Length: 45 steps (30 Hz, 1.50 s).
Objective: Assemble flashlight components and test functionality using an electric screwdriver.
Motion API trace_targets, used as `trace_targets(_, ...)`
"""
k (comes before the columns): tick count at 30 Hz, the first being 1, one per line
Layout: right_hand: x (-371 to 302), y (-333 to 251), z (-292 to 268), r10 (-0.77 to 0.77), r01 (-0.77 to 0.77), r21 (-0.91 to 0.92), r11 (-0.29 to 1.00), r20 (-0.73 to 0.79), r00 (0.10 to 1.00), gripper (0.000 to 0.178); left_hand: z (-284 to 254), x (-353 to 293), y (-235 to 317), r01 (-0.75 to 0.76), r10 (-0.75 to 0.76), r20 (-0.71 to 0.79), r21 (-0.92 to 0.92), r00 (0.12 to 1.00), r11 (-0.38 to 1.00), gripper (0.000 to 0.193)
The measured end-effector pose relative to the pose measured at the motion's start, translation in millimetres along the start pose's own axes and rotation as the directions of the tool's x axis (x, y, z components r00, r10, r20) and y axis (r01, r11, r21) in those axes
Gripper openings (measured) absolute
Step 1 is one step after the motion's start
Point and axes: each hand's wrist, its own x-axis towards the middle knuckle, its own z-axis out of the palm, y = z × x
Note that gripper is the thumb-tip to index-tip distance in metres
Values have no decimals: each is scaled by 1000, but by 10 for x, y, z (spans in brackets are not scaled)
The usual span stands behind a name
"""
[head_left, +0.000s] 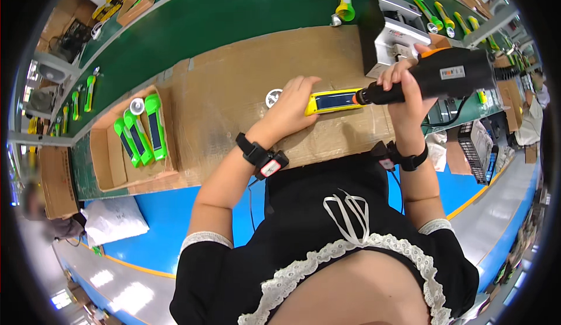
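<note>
My left hand (pixel 294 104) is closed round the left end of a yellow flashlight (pixel 345 108) that lies sideways on the cardboard, its dark solar panel facing up. A black electric screwdriver (pixel 435 78) is gripped in my right hand (pixel 408 91), held nearly level. The tool's tip meets or overlaps the flashlight's right end; exact contact cannot be made out. Beside my left hand lies a round silver reflector (pixel 273 98), partly covered by the hand and wrist.
An open cardboard box (pixel 105 160) at the left holds several green flashlights (pixel 155 127). A grey-and-black machine (pixel 390 36) stands at the back right, with a green-yellow flashlight (pixel 345 4) beside it. Cardboard (pixel 234 62) covers part of the green bench (pixel 234 12). A black crate (pixel 476 150) sits at the right.
</note>
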Motion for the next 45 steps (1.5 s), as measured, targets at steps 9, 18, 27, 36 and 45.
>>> trace_targets(9,-38,322,433,40,-44,38,998,92,995,43,17,-53,-33,-9,8,-27,-64,1000,998,72)
trace_targets(18,-14,516,523,112,-107,-64,992,77,991,38,23,-67,-22,3,-5,-32,-80,999,997,72)
trace_targets(27,164,655,587,293,-237,-223,946,268,918,31,101,-43,-135,-17,0,-115,-145,993,989,83)
trace_targets(36,55,517,467,218,-184,-189,964,175,960,48,63,-42,-40,133,-133,-17,-40,991,990,79)
trace_targets(45,479,-208,-499,-442,335,-402,852,-209,872,56,-27,-52,48,62,-61,-22,97,998,993,78)
